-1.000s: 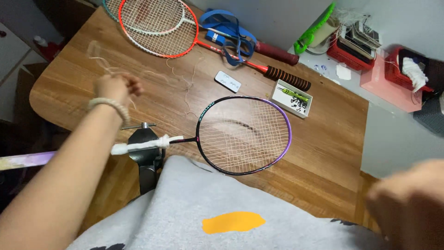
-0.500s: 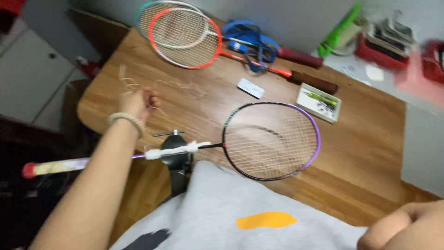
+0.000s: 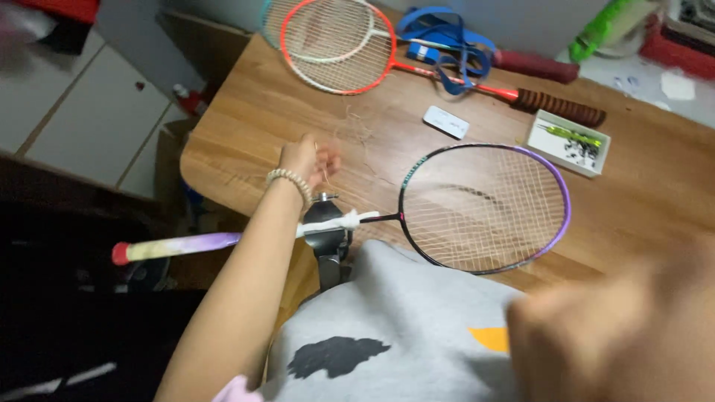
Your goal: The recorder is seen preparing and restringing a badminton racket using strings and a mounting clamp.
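Left hand [image 3: 307,159] out over the table [image 3: 246,149] near its left edge, fingers pinched together on a thin pale string [image 3: 357,130], beaded bracelet [image 3: 290,182] on the wrist. String trails off in loose curls across the wood toward the far side. Just below that hand, purple-and-black racket [image 3: 484,207] lying flat along the near edge, shaft wrapped in white and gripped in a small black clamp [image 3: 325,223] fixed at the table's front edge, handle sticking out past the left side. Right hand [image 3: 618,342] way down at the bottom right, close to the camera and blurred, so can't tell if curled or spread, or holding anything. Grey shirt [image 3: 402,327] filling the bottom. At the far edge, orange racket [image 3: 339,45] stacked on a pale one, blue strap [image 3: 439,41] beside them. Small white tray [image 3: 567,141] of bits near the right side, white card [image 3: 446,121] left of it.
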